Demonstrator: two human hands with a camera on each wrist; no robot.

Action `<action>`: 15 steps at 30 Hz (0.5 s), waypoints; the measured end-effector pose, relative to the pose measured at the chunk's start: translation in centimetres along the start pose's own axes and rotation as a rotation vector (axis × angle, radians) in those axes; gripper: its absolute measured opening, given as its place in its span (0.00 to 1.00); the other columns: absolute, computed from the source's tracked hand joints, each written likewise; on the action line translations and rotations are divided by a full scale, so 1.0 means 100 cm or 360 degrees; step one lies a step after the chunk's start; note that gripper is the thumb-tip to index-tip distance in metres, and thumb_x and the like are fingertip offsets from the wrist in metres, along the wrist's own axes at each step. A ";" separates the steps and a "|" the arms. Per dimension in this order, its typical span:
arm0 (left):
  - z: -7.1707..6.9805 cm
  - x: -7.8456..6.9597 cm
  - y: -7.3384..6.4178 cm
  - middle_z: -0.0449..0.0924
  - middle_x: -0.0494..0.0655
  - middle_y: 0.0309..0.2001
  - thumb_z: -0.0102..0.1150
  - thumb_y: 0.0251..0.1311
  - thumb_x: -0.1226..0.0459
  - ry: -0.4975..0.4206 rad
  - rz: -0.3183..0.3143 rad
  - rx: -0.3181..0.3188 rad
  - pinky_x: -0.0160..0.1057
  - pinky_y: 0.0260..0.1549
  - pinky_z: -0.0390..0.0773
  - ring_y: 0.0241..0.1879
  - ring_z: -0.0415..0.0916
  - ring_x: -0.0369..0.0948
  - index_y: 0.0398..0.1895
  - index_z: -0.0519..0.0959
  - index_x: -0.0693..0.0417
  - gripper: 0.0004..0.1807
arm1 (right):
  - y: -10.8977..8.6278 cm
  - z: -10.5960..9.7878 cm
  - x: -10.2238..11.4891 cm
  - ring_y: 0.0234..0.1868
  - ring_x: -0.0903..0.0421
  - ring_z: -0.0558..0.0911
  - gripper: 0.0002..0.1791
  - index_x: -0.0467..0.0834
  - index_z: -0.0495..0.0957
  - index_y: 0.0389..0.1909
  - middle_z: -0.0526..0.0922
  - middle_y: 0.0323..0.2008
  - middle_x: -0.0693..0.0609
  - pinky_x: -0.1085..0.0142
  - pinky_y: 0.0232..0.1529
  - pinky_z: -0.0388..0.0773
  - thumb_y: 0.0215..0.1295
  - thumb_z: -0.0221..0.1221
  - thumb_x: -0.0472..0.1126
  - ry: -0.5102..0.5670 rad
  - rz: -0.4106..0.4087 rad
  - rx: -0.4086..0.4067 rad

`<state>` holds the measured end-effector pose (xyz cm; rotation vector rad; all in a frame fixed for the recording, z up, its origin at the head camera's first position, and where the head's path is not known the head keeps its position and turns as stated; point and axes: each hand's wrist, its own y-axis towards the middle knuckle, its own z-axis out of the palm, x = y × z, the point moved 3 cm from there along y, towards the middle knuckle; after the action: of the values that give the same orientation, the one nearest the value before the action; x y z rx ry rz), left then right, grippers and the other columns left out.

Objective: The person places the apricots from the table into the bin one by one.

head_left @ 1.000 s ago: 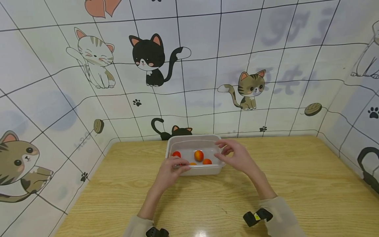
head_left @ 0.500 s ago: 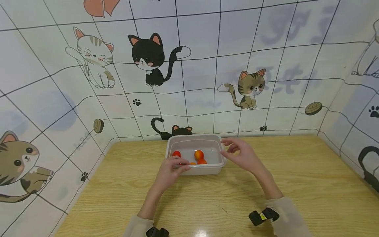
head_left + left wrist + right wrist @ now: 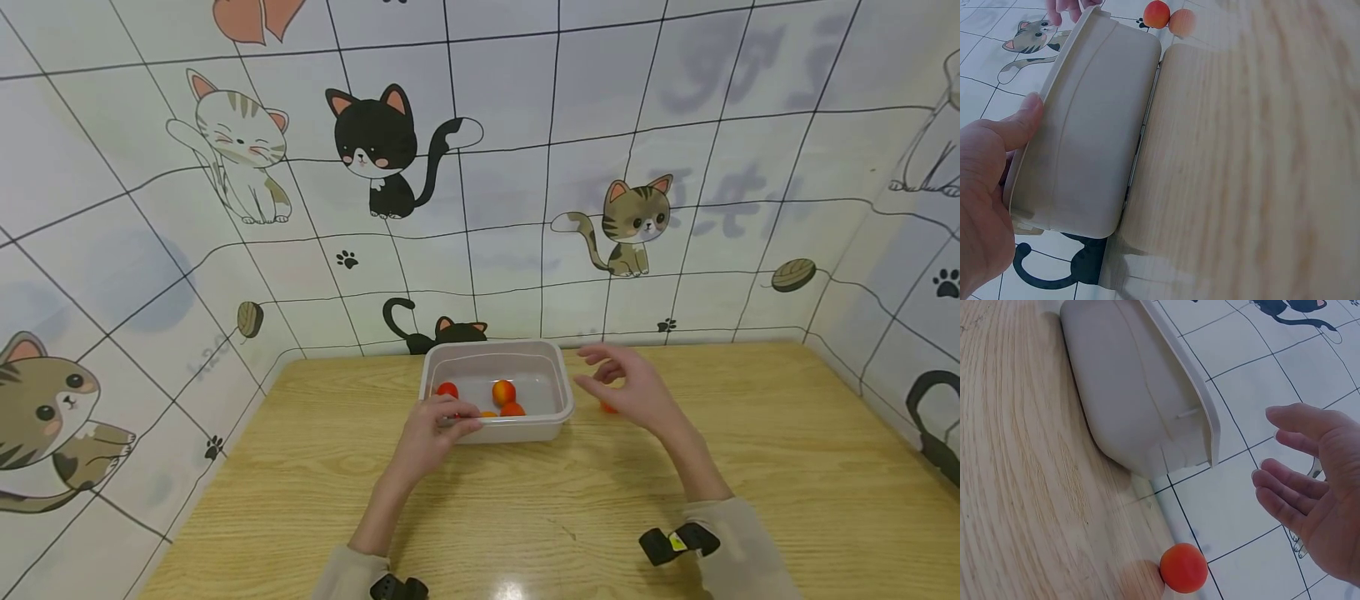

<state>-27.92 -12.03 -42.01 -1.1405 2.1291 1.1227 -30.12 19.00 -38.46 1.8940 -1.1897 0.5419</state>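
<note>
A pale plastic tub (image 3: 525, 429) stands on the table against the back wall. My left hand (image 3: 432, 433) grips its front rim near the left corner, with the thumb on the outer wall in the left wrist view. Several small, round, fruit-like orange-red pieces lie inside, including a yellow-orange one (image 3: 504, 393) and a red one (image 3: 447, 390). My right hand (image 3: 628, 390) hovers just right of the tub, thumb and fingers apart, holding nothing. Below it, another orange-red round piece (image 3: 1184, 567) sits on the table outside the tub, mostly hidden by the hand in the head view.
The wood-grain table (image 3: 480, 508) reaches to a wall (image 3: 510, 208) covered with cat drawings and grid lines. Side walls close in the table at left and right. Black wrist straps (image 3: 678, 543) sit over the sleeves.
My right hand has moved right, away from over the tub's right rim. An orange-red piece in the tub has shifted left, and another now shows on the table. The left hand stays put.
</note>
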 end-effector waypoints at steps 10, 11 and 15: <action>-0.001 0.000 -0.001 0.83 0.35 0.34 0.73 0.56 0.65 -0.0007 0.0000 0.0002 0.37 0.41 0.79 0.38 0.76 0.39 0.36 0.89 0.52 0.05 | -0.004 -0.006 -0.014 0.40 0.52 0.82 0.23 0.42 0.78 0.59 0.82 0.49 0.43 0.57 0.45 0.80 0.66 0.68 0.44 -0.0019 0.0070 -0.0007; -0.001 0.000 -0.001 0.83 0.35 0.33 0.73 0.56 0.65 -0.0006 -0.0002 0.0002 0.37 0.41 0.79 0.38 0.75 0.39 0.36 0.89 0.52 0.05 | -0.004 -0.007 -0.015 0.40 0.52 0.81 0.23 0.41 0.78 0.59 0.82 0.49 0.43 0.56 0.45 0.80 0.66 0.68 0.44 -0.0018 0.0073 -0.0008; -0.001 -0.001 -0.001 0.83 0.35 0.33 0.73 0.56 0.65 -0.0009 -0.0004 0.0001 0.37 0.41 0.80 0.38 0.75 0.39 0.35 0.89 0.51 0.04 | -0.005 -0.008 -0.021 0.40 0.51 0.81 0.23 0.41 0.78 0.59 0.82 0.49 0.42 0.54 0.46 0.80 0.67 0.67 0.45 -0.0015 0.0103 -0.0010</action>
<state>-27.83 -12.10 -41.93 -1.1386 2.1230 1.1228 -30.58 20.93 -39.72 1.8601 -1.2612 0.5639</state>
